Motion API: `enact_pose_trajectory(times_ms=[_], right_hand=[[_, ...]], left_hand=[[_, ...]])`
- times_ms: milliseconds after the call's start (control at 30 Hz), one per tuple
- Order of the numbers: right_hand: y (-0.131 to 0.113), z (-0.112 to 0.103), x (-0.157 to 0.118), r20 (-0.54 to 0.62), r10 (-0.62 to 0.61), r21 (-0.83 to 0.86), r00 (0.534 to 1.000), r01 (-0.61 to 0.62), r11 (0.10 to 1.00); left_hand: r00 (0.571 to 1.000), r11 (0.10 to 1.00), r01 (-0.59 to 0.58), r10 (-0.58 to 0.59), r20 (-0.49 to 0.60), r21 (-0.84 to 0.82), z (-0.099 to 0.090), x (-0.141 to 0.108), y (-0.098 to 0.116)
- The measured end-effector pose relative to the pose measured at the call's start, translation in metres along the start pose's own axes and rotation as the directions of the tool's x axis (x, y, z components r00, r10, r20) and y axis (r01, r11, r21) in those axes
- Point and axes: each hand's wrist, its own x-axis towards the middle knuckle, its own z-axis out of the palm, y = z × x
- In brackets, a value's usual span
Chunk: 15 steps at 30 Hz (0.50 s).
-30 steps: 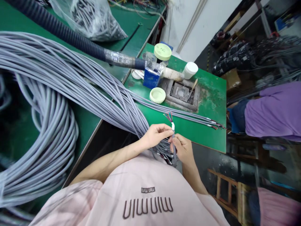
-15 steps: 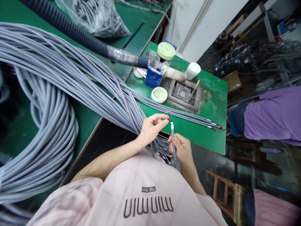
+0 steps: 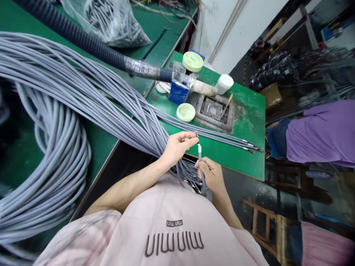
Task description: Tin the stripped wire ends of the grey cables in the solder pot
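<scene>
My right hand (image 3: 211,173) is closed round a grey cable (image 3: 200,157), just below the white band near its end. At the tip of that cable, the thumb and index finger of my left hand (image 3: 179,147) pinch the thin coloured wires (image 3: 196,135), partly hiding them. Behind my hands, a long bundle of grey cables (image 3: 122,123) crosses from the left. A few of its cables reach over the green table (image 3: 249,166), their bare coloured wire ends (image 3: 256,148) lying at the right.
A soldering-pot-like metal tray (image 3: 213,109) with a stick sits beyond my hands. Near it are a pale green dish (image 3: 185,112), a white cup (image 3: 224,84), a blue box (image 3: 179,92) and a ribbed hose (image 3: 91,40). A person in purple (image 3: 318,136) is at the right.
My left fingers have closed over the coloured wires, which were fanned out and more visible before. The view has shifted slightly.
</scene>
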Motion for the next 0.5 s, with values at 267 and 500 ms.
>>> enact_pose_trajectory(times_ms=[267,500], right_hand=[[0.006,0.004,0.001,-0.048,0.061,0.151,0.997,-0.054,0.987],[0.003,0.012,0.013,-0.055,0.135,0.477,0.989,-0.093,0.874]], left_hand=[[0.994,0.993,-0.110,0.111,-0.018,0.048,0.001,-0.002,-0.007],[0.937,0.934,-0.299,0.326,-0.123,0.195,0.003,-0.012,-0.017]])
